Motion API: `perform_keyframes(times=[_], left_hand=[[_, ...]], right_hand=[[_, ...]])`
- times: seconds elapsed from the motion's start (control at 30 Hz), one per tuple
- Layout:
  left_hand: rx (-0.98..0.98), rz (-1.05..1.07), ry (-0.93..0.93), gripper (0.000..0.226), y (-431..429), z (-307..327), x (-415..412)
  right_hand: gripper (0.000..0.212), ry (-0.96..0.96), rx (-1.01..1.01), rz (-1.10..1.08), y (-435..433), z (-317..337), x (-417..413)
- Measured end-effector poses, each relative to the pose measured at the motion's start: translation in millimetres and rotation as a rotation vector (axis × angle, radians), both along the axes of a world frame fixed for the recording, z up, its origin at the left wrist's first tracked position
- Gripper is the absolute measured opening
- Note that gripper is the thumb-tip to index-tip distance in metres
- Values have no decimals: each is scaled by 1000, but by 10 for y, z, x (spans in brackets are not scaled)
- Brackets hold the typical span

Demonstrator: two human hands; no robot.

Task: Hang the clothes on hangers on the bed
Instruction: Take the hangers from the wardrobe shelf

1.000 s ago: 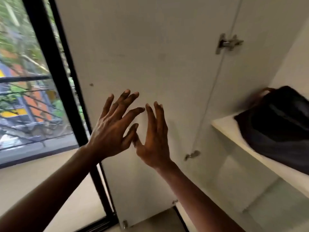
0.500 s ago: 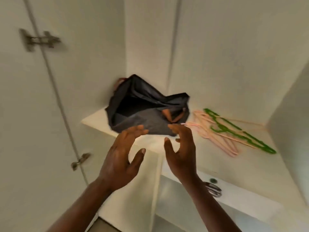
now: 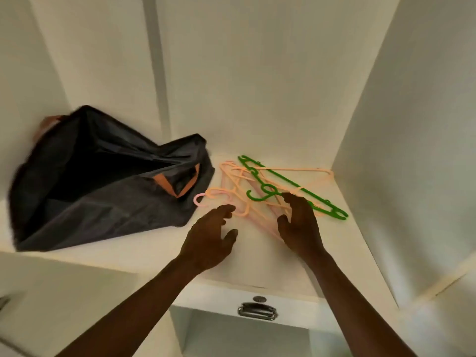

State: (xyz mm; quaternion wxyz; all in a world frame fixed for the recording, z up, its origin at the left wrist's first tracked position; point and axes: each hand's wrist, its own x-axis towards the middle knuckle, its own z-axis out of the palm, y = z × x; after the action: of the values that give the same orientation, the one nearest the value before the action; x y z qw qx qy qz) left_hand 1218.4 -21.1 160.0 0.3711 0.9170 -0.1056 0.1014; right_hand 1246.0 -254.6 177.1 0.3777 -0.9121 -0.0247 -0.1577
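Peach plastic hangers (image 3: 239,186) and one green hanger (image 3: 291,186) are now lying right under the hands. Half a second back both hands were hovering short of the shelf (image 3: 257,258) edge, in front of the bag (image 3: 103,181), and a second back they were raised in the air away from the shelf altogether. The right hand (image 3: 300,225) is reaching over the pile, its fingers apart and bending down over the near ends, with the green hanger just beyond its fingertips. Whether it is touching anything yet I cannot tell, and nothing is being clamped. The left hand (image 3: 208,240) is coming in just beside it, loosely spread and holding nothing. The nearest hangers are lying just ahead of its fingertips and the bag is sitting off to its left, apart from it. Judging by this, the person is going for the hangers first — the fetching step — so the hanging itself is not yet starting. Clothes and bed are lying outside the view. The pile is looking tangled, so it is probably calling for a two-handed gather — a single pull is likely dragging several hangers along.
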Motion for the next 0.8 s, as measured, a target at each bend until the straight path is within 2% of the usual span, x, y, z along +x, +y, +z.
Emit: perform_keyframes(times=[0.1, 0.17, 0.2, 0.23, 0.3, 0.37, 0.5, 0.6, 0.7, 0.8], left_hand=[[346, -134, -63, 64, -24, -80, 453], [413, -195, -75, 66, -9, -143, 723], [395, -222, -82, 65, 1, -157, 824], [358, -246, -93, 62, 10, -172, 933], [265, -270, -146, 51, 18, -205, 1118], [192, -260, -204, 39, -8, -243, 1239], [111, -277, -256, 27, -43, -278, 1316], [11, -207, -253, 22, -39, -214, 1285], [-88, -94, -264, 25, -18, -144, 1315], [-121, -82, -242, 41, -4, -123, 1361]], right_hand=[[75, 152, -313, -3, -104, 120, 362], [85, 294, -522, 14, -131, 158, 652], [84, 314, -604, 26, -142, 166, 768], [74, 299, -659, 37, -154, 163, 887], [42, 221, -723, 53, -172, 182, 1058], [26, 171, -750, 41, -170, 206, 1140], [24, 80, -752, -48, -84, 206, 1130], [26, 82, -693, -94, 9, 216, 1018], [27, 175, -631, -107, 125, 256, 954], [35, 301, -647, -100, 233, 315, 960]])
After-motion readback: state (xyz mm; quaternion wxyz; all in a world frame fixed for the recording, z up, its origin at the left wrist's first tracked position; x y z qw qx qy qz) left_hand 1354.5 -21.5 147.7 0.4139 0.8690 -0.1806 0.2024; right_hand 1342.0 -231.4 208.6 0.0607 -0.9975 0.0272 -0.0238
